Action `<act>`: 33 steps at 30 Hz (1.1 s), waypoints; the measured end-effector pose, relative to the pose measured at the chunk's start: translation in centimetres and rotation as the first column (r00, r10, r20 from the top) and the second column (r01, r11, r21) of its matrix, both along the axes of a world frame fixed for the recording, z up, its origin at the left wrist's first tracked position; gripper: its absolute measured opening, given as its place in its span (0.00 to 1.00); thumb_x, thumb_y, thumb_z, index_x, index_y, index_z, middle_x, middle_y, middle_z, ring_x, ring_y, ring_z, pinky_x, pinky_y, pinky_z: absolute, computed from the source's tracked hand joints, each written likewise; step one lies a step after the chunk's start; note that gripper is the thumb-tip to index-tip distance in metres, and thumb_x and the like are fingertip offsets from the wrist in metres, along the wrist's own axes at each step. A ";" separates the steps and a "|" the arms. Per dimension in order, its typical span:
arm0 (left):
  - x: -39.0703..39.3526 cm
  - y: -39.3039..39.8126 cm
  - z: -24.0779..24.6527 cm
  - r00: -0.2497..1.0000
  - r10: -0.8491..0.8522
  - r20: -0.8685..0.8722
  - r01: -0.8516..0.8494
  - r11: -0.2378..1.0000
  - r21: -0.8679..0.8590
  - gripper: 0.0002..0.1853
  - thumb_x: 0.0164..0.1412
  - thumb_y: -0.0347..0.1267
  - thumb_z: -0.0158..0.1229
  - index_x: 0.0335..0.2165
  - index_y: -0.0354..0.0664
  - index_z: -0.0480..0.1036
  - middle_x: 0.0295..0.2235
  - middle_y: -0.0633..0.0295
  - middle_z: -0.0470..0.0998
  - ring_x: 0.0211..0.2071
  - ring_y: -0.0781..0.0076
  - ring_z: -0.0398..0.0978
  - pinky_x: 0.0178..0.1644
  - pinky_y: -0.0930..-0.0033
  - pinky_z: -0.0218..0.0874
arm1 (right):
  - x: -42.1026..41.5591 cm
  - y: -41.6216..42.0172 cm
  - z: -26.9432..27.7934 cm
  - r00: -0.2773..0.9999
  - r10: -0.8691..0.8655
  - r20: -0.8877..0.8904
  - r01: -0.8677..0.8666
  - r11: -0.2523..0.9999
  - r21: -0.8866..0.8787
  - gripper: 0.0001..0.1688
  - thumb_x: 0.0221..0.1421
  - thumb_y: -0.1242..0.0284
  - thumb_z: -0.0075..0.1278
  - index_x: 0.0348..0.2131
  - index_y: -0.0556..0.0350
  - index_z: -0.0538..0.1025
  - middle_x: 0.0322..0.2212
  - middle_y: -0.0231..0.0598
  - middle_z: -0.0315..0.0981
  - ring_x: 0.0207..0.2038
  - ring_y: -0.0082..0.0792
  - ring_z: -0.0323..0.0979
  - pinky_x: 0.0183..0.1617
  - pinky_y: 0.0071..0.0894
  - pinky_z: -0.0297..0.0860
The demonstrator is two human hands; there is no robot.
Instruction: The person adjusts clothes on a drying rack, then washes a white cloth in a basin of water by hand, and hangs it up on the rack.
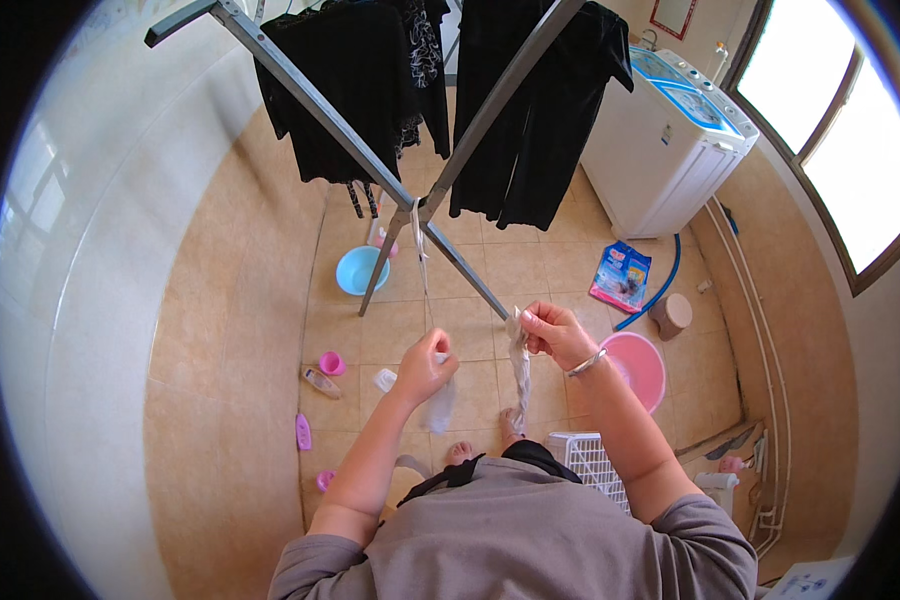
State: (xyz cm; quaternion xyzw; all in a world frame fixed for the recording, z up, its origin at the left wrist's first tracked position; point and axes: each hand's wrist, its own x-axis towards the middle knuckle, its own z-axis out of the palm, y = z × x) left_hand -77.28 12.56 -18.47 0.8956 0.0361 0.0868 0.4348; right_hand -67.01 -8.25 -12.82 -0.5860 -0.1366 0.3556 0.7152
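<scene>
My left hand (pixel 426 369) is closed on a thin, pale, translucent cloth (pixel 440 406), which hangs below the fist. To its right, my right hand (pixel 558 335) pinches the top of a twisted, light grey cloth (pixel 522 375) between thumb and fingers; a bracelet circles that wrist. The two cloths hang apart, and their exact kind cannot be told. In front of both hands stands a metal folding drying rack (pixel 411 202) with crossed legs, a pale cord tied at the crossing. Black garments (pixel 345 90) and black trousers (pixel 528 127) hang on it.
A light blue basin (pixel 361 271) stands left on the tiled floor, a pink basin (pixel 636 371) right. A white plastic basket (pixel 588 459) is near my feet. Beyond are a washing machine (pixel 660 142), a blue hose (pixel 667 289), a detergent bag (pixel 621 277) and a small stool (pixel 672 315). Bottles lie left.
</scene>
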 end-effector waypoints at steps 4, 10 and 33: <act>2.0 -3.1 4.8 0.987 -0.128 0.098 0.157 0.890 -0.427 0.15 0.44 0.30 0.57 0.33 0.41 0.66 0.26 0.67 0.68 0.22 0.78 0.65 0.24 0.75 0.58 | 0.9 0.1 0.4 1.000 0.000 0.019 0.002 0.998 -0.058 0.13 0.49 0.64 0.47 0.23 0.55 0.67 0.15 0.25 0.60 0.16 0.15 0.57 0.19 0.14 0.54; 6.0 -3.6 4.1 0.975 -0.220 -0.016 0.158 0.745 -0.648 0.09 0.50 0.30 0.53 0.32 0.39 0.68 0.26 0.69 0.70 0.26 0.85 0.65 0.29 0.81 0.58 | 3.1 0.3 1.4 0.994 0.059 0.096 -0.046 0.990 -0.134 0.17 0.49 0.61 0.46 0.22 0.56 0.67 0.15 0.27 0.61 0.16 0.16 0.57 0.18 0.15 0.56; 10.9 -1.4 8.7 0.999 -0.044 0.020 0.032 0.279 -0.960 0.08 0.55 0.34 0.46 0.32 0.43 0.68 0.19 0.70 0.69 0.08 0.89 0.56 0.06 0.86 0.42 | 10.0 -0.2 6.0 0.872 0.330 0.362 -0.330 0.942 -0.064 0.12 0.50 0.74 0.44 0.37 0.57 0.69 0.24 0.28 0.66 0.24 0.16 0.62 0.25 0.15 0.62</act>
